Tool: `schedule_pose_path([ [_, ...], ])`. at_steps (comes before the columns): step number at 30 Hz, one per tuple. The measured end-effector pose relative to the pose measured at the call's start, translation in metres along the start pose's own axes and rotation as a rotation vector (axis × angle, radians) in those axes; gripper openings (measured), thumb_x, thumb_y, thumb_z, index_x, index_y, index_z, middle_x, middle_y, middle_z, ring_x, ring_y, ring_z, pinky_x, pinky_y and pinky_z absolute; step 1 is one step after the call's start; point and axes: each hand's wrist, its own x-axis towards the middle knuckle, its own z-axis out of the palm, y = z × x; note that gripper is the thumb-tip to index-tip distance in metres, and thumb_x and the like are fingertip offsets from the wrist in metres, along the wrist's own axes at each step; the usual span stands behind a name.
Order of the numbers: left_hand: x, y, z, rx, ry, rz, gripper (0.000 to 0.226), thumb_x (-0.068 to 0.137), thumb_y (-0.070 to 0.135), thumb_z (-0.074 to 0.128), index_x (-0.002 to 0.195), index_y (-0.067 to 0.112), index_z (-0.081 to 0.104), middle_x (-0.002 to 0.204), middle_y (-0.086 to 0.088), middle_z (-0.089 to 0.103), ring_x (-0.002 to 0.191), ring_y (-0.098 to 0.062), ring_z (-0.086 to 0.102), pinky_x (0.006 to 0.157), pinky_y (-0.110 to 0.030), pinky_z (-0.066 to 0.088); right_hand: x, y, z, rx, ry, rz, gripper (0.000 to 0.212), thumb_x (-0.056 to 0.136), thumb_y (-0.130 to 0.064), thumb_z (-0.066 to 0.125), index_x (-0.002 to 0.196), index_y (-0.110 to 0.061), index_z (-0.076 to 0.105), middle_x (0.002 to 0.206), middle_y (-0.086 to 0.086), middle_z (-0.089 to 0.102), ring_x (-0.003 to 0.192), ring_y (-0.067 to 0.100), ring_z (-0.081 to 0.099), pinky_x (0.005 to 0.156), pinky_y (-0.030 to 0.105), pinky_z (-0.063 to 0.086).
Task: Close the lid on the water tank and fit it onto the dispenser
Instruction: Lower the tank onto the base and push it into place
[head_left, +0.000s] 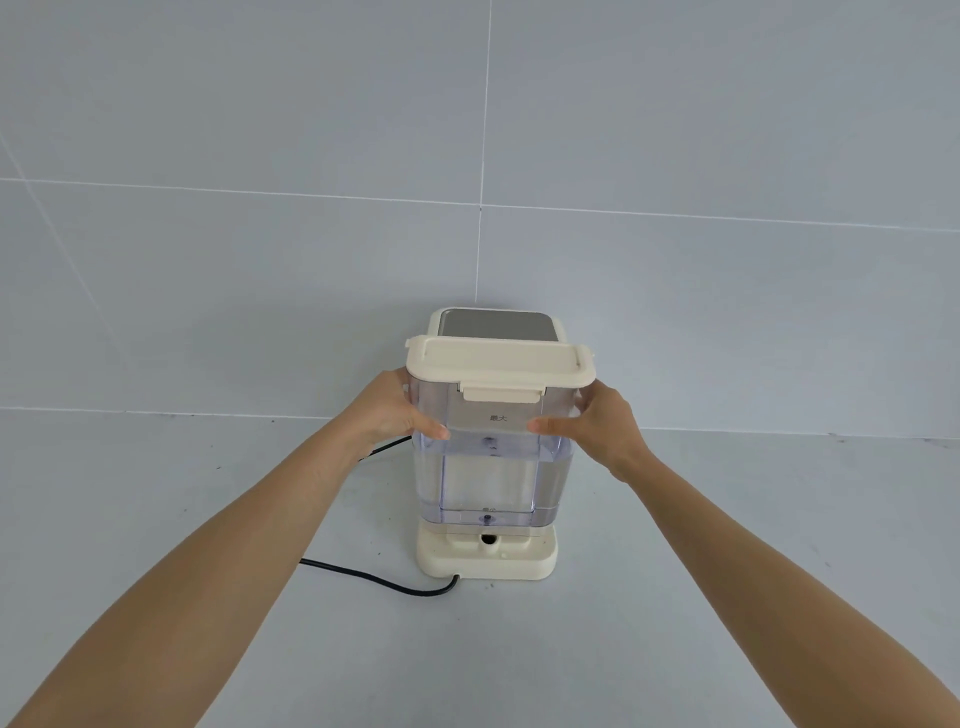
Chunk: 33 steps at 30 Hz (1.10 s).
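Observation:
A clear water tank (491, 478), about half full of water, is upright over the cream base of the dispenser (488, 564). Its cream lid (496, 364) lies flat on top with the front latch folded down. My left hand (397, 410) grips the tank's upper left side, thumb across the front. My right hand (592, 423) grips the upper right side the same way. The tank's bottom sits just above the base's round inlet hole (487, 539); I cannot tell whether it is fully seated. The dispenser's grey-topped head (496, 325) rises behind the lid.
A black power cord (384, 581) runs from the base's front left corner across the grey surface to the left, and another stretch shows behind my left wrist. A grey tiled wall stands close behind the dispenser.

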Motion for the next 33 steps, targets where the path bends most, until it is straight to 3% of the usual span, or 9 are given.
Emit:
schedule_pose_path([
  [3, 0.002, -0.008, 0.001, -0.018, 0.005, -0.026, 0.06, 0.053, -0.009, 0.078, 0.105, 0.014, 0.057, 0.105, -0.013, 0.063, 0.099, -0.029, 0.058, 0.081, -0.039, 0.05, 0.0, 0.005, 0.004, -0.012, 0.013, -0.007, 0.068, 0.059, -0.024, 0.083, 0.119, -0.017, 0.052, 0.108, -0.004, 0.061, 0.1, 0.016, 0.055, 0.078, 0.024, 0.039],
  [6, 0.004, -0.01, 0.003, -0.018, 0.012, -0.037, 0.066, 0.049, -0.008, 0.079, 0.108, 0.012, 0.057, 0.117, -0.021, 0.062, 0.105, -0.033, 0.059, 0.085, -0.04, 0.049, -0.001, 0.009, 0.005, 0.001, 0.03, -0.004, 0.074, 0.058, -0.024, 0.084, 0.123, -0.02, 0.049, 0.109, -0.006, 0.06, 0.104, 0.016, 0.053, 0.081, 0.025, 0.04],
  [10, 0.004, -0.012, 0.006, -0.015, 0.009, -0.028, 0.084, 0.035, 0.004, 0.08, 0.115, 0.011, 0.056, 0.118, -0.014, 0.063, 0.113, -0.029, 0.056, 0.093, -0.045, 0.049, -0.005, 0.013, 0.007, 0.028, 0.046, -0.013, 0.08, 0.058, -0.021, 0.084, 0.127, -0.025, 0.044, 0.105, -0.011, 0.057, 0.1, 0.011, 0.051, 0.075, 0.018, 0.039],
  [13, 0.004, -0.017, 0.007, 0.019, 0.013, -0.028, 0.084, 0.031, 0.009, 0.078, 0.113, 0.008, 0.057, 0.107, -0.01, 0.063, 0.113, -0.031, 0.056, 0.095, -0.044, 0.047, -0.008, 0.015, 0.009, 0.027, 0.042, -0.024, 0.079, 0.06, -0.019, 0.083, 0.127, -0.024, 0.044, 0.104, -0.012, 0.057, 0.096, 0.011, 0.05, 0.065, 0.009, 0.037],
  [18, 0.007, -0.024, 0.009, 0.05, 0.029, -0.03, 0.088, 0.025, 0.016, 0.08, 0.11, 0.009, 0.057, 0.104, -0.011, 0.06, 0.114, -0.031, 0.054, 0.099, -0.05, 0.044, -0.011, 0.02, 0.01, 0.012, 0.049, -0.027, 0.084, 0.06, -0.02, 0.083, 0.132, -0.025, 0.039, 0.102, -0.012, 0.054, 0.095, 0.01, 0.047, 0.064, 0.007, 0.036],
  [22, 0.005, -0.026, 0.012, 0.054, 0.031, -0.035, 0.074, 0.036, 0.005, 0.082, 0.105, 0.008, 0.058, 0.103, -0.014, 0.063, 0.115, -0.034, 0.054, 0.101, -0.046, 0.043, -0.011, 0.024, 0.012, 0.005, 0.057, -0.028, 0.085, 0.059, -0.02, 0.084, 0.131, -0.025, 0.039, 0.09, -0.022, 0.054, 0.083, -0.002, 0.049, 0.06, 0.001, 0.039],
  [24, 0.006, -0.029, 0.012, 0.052, 0.037, -0.038, 0.067, 0.046, -0.004, 0.082, 0.107, 0.006, 0.058, 0.113, -0.017, 0.063, 0.118, -0.033, 0.052, 0.102, -0.046, 0.042, -0.011, 0.026, 0.013, 0.004, 0.053, -0.035, 0.088, 0.058, -0.021, 0.084, 0.133, -0.026, 0.037, 0.097, -0.018, 0.056, 0.09, 0.004, 0.051, 0.062, 0.004, 0.039],
  [29, 0.007, -0.031, 0.013, 0.052, 0.04, -0.029, 0.063, 0.051, -0.008, 0.079, 0.109, 0.006, 0.058, 0.101, -0.009, 0.06, 0.117, -0.033, 0.053, 0.103, -0.046, 0.041, -0.01, 0.028, 0.013, -0.012, 0.061, -0.039, 0.086, 0.059, -0.02, 0.084, 0.132, -0.024, 0.038, 0.088, -0.025, 0.051, 0.08, -0.004, 0.048, 0.058, -0.002, 0.038],
  [33, 0.009, -0.033, 0.013, 0.036, 0.041, -0.027, 0.068, 0.051, -0.007, 0.08, 0.113, 0.005, 0.056, 0.12, -0.018, 0.061, 0.118, -0.033, 0.052, 0.104, -0.048, 0.04, -0.009, 0.03, 0.012, -0.019, 0.062, -0.043, 0.086, 0.059, -0.02, 0.084, 0.132, -0.024, 0.039, 0.088, -0.025, 0.051, 0.078, -0.007, 0.046, 0.058, -0.005, 0.037],
])
